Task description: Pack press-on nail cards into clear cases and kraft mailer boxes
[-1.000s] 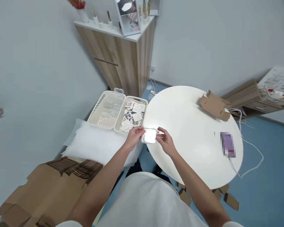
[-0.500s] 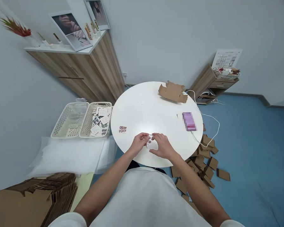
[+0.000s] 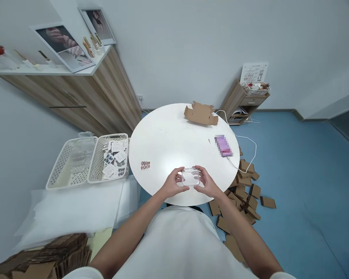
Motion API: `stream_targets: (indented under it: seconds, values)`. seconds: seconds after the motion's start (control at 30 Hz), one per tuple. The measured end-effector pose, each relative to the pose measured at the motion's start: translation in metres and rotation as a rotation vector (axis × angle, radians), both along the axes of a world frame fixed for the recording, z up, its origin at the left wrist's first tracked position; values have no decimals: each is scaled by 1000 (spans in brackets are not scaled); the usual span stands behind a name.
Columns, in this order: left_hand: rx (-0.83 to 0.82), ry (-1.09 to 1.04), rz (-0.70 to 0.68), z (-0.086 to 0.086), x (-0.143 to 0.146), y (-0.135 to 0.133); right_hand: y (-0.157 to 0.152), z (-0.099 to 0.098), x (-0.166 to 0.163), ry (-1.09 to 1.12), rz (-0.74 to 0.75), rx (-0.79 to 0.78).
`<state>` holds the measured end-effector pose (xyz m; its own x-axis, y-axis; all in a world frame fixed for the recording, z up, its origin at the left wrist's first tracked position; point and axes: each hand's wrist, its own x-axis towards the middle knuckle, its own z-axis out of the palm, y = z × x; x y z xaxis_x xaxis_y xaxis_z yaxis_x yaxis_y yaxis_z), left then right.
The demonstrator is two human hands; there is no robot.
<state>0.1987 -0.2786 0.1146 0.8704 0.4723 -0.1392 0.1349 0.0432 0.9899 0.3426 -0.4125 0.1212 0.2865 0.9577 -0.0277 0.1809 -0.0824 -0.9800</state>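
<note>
Pale walls and a blue floor [image 3: 302,162] surround a round white worktop [image 3: 168,143]. Above its near part, a clear plastic case [image 3: 190,177] sits between the person's two hands. The left hand [image 3: 173,183] has its fingers curled, parted just enough to grip the case's left side, thumb by the near edge. The right hand [image 3: 207,184] mirrors it, fingers bent around the right side. Whether the case touches the worktop cannot be told. On the worktop's left part lies a card of reddish nail-shaped pieces [image 3: 145,166]; at its far edge rests an unfolded cardboard box [image 3: 201,114], and toward its right edge a pixelated purple item [image 3: 223,146]. Left of the worktop stands a perforated basket [image 3: 98,162] of cards; right of it, small brown boxes [image 3: 251,203] are heaped on the floor.
</note>
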Motion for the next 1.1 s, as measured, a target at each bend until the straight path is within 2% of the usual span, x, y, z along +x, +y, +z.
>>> stream_targets:
  seconds: [0.17,0.3,0.47,0.73,0.9,1.1]
  values:
    - [137,-44,-67,3,-2,16,1,19,3,-447,51,-69]
    - [69,-83,-67,4,3,17,8,29,6,-590,67,-64]
    - [-165,-120,-22,0,14,6,12,35,15,-593,32,-39]
    - [-327,-180,40,7,35,-16,13,43,50,-556,158,27]
    - [-385,-167,89,9,45,-30,10,41,67,-501,193,54]
    - [-357,-162,96,10,54,-39,7,43,80,-386,180,74]
